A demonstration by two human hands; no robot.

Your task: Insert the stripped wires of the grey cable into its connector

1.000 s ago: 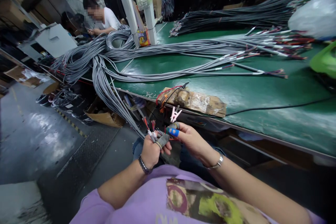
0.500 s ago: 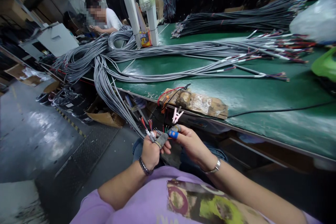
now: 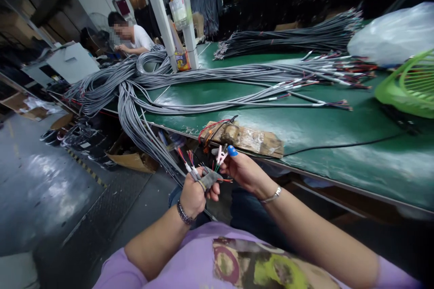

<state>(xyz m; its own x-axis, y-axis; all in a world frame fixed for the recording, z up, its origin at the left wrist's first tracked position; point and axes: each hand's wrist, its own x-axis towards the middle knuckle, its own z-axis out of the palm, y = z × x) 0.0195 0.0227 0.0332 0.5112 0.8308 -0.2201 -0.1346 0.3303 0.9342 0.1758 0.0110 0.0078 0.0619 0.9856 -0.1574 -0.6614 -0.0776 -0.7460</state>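
Observation:
My left hand (image 3: 196, 189) is closed around the ends of several grey cables (image 3: 162, 156), with a grey cover on its thumb. From that grip fan out thin coloured wires (image 3: 191, 158), and orange-red wire tips (image 3: 225, 180) stick out past the thumb. White sleeves mark where the cable jackets end. Close by on the right is my right hand (image 3: 246, 171), its blue-wrapped thumb raised away from the curled fingers. Those fingers are beside a pink clothespin (image 3: 221, 157) at the bench edge; whether they touch it or the green wires below it, I cannot tell.
A taped wooden block (image 3: 259, 141) with red and black leads lies on the green bench (image 3: 339, 131). Long grey cable bundles (image 3: 244, 72) and darker cables (image 3: 281, 40) stretch behind. A green fan (image 3: 407, 83) and plastic bag (image 3: 393, 34) are right. Another person (image 3: 135, 38) sits far left.
My right hand has moved up and slightly right, off the wires at my left thumb to beside the clothespin, and its thumb has lifted. The view has shifted right, showing more of the fan.

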